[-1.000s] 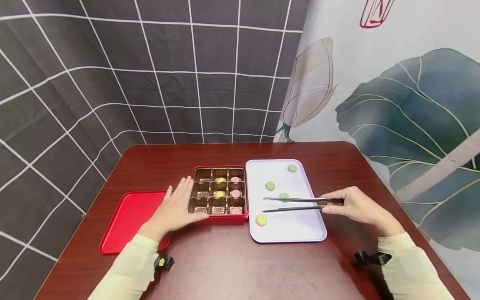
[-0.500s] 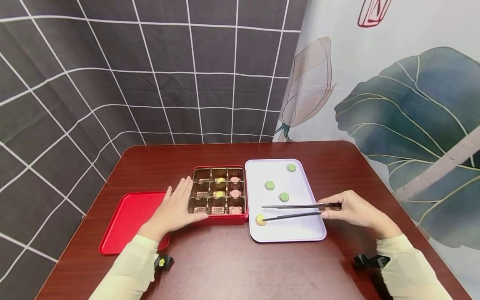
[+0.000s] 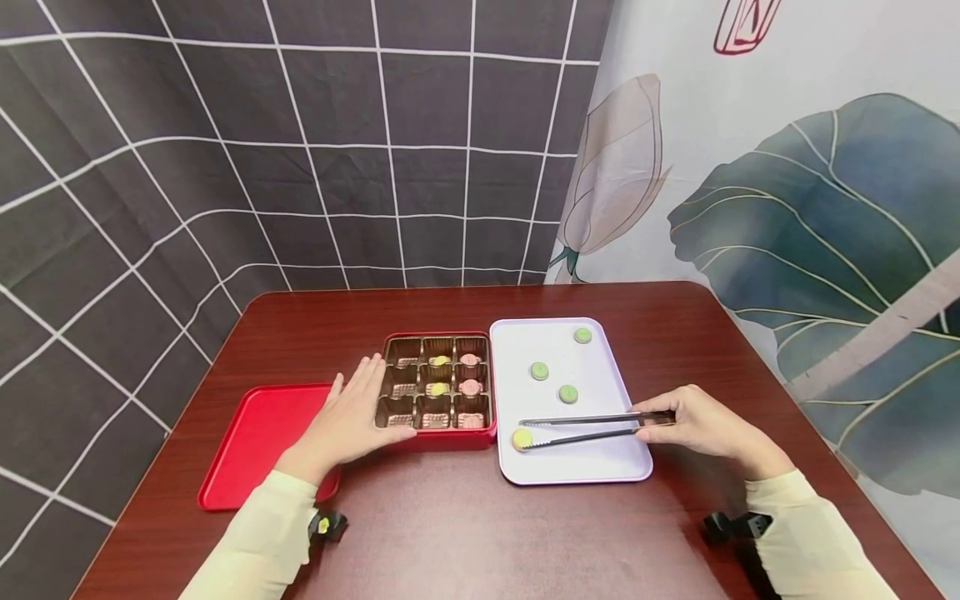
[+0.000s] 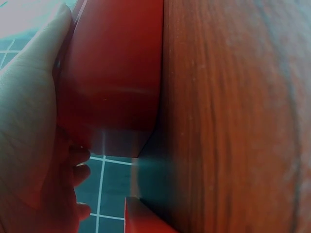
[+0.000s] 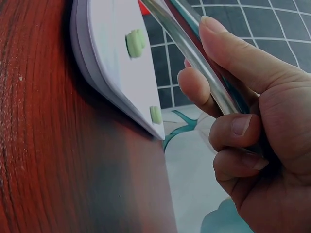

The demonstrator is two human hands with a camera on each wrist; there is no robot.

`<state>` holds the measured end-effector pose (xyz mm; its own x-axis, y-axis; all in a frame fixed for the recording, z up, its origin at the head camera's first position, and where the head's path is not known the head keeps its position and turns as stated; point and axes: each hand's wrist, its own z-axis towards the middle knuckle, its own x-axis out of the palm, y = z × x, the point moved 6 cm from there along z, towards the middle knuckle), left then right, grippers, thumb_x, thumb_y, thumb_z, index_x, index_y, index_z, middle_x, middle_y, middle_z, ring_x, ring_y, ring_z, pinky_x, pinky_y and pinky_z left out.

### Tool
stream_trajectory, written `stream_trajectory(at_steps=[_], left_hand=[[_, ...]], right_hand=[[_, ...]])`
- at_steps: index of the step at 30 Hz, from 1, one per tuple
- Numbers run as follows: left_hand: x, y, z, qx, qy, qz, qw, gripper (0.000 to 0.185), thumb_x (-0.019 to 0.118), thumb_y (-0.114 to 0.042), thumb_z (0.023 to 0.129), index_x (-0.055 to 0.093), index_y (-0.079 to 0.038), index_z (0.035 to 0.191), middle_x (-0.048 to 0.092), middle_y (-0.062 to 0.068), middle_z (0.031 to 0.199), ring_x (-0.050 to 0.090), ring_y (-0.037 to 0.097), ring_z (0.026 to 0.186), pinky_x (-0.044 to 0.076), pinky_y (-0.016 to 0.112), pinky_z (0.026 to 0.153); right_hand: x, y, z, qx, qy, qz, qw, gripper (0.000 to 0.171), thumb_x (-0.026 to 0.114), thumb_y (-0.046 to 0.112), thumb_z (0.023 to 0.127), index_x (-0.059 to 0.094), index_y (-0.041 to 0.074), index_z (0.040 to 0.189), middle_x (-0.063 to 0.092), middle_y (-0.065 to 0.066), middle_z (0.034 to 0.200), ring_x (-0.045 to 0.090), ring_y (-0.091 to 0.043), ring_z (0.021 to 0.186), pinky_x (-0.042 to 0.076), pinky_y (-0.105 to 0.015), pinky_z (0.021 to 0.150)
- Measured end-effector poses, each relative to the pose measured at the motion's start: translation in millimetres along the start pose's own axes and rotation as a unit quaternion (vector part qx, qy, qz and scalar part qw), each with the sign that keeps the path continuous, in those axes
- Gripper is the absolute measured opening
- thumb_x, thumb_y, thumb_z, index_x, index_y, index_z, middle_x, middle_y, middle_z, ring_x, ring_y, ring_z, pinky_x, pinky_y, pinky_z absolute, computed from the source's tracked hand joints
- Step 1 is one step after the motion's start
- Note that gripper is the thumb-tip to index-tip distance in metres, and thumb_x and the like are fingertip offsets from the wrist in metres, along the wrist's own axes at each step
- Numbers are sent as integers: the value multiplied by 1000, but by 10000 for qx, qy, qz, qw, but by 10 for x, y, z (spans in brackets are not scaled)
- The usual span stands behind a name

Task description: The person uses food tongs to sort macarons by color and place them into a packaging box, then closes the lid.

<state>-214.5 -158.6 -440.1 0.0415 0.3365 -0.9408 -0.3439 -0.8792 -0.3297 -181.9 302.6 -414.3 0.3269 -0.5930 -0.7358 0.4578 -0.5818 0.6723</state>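
My right hand [image 3: 693, 423] grips a pair of tongs [image 3: 592, 418] over the white tray [image 3: 600, 458]. The tong arms are spread, and the nearer tip lies against or over the right side of a yellow macaron [image 3: 522, 439]; contact is hard to tell. In the right wrist view, fingers and thumb wrap the tongs' metal handle [image 5: 199, 63]. My left hand [image 3: 348, 421] rests with straight fingers along the left edge of a red box [image 3: 457, 442], its thumb at the front corner. Inside the box, a gold divided liner holds yellow macarons [image 3: 438, 388] and pink macarons [image 3: 471, 387].
Several green macarons [image 3: 568, 393] lie on the tray's middle and far part. A red lid [image 3: 262, 442] lies left of the box, partly under my left forearm. Tray and box stand side by side on the brown table [image 3: 420, 525], with curtains behind.
My right hand has brought the tongs nearer to me and slightly left, from beside a green macaron to the yellow one. My left hand stays put.
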Motion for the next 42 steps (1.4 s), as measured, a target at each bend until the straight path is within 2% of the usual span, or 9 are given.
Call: stream_trajectory(at_steps=[3, 10, 14, 19, 27, 42], left_hand=[[-5, -5, -3, 0, 12, -11, 10000, 117, 63, -74, 72, 17, -3, 153, 16, 15, 159, 10, 30, 146, 8, 59, 113], [-5, -6, 5, 25, -23, 15, 10000, 118, 64, -73, 72, 17, -2, 153, 17, 16, 158, 11, 31, 146, 9, 60, 113], [4, 9, 10, 0, -19, 30, 10000, 118, 63, -74, 72, 16, -3, 153, 17, 15, 159, 10, 30, 147, 9, 59, 113], [16, 19, 15, -14, 1, 53, 10000, 118, 62, -75, 72, 16, -3, 153, 16, 14, 159, 9, 30, 147, 9, 59, 113], [16, 17, 14, -3, 11, 43, 10000, 118, 62, -75, 72, 16, -3, 153, 16, 14, 159, 9, 30, 147, 9, 59, 113], [4, -4, 11, 16, -48, -5, 10000, 118, 65, -73, 71, 18, -1, 153, 18, 16, 158, 11, 31, 146, 10, 59, 113]], right_hand=[[4, -7, 5, 4, 13, -15, 10000, 30, 81, 18, 78, 74, 7, 105, 68, 10, 76, 56, -4, 62, 47, -21, 51], [11, -24, 1, 105, 104, 28, 9999, 31, 80, 20, 78, 74, 8, 106, 72, 9, 86, 58, -7, 64, 48, -22, 51], [11, -23, 0, 119, 110, 16, 9999, 31, 81, 20, 78, 74, 8, 106, 71, 10, 83, 57, -6, 63, 47, -22, 51], [12, -18, 4, 41, 60, -39, 10000, 31, 81, 19, 77, 75, 8, 106, 69, 11, 78, 56, -4, 62, 47, -21, 51], [30, -16, 8, -31, 68, 4, 10000, 31, 80, 21, 78, 75, 7, 105, 71, 9, 84, 53, -3, 60, 43, -20, 48], [38, 17, 15, 120, 87, -83, 9999, 29, 80, 19, 78, 75, 11, 105, 72, 11, 89, 60, -7, 69, 49, -22, 58]])
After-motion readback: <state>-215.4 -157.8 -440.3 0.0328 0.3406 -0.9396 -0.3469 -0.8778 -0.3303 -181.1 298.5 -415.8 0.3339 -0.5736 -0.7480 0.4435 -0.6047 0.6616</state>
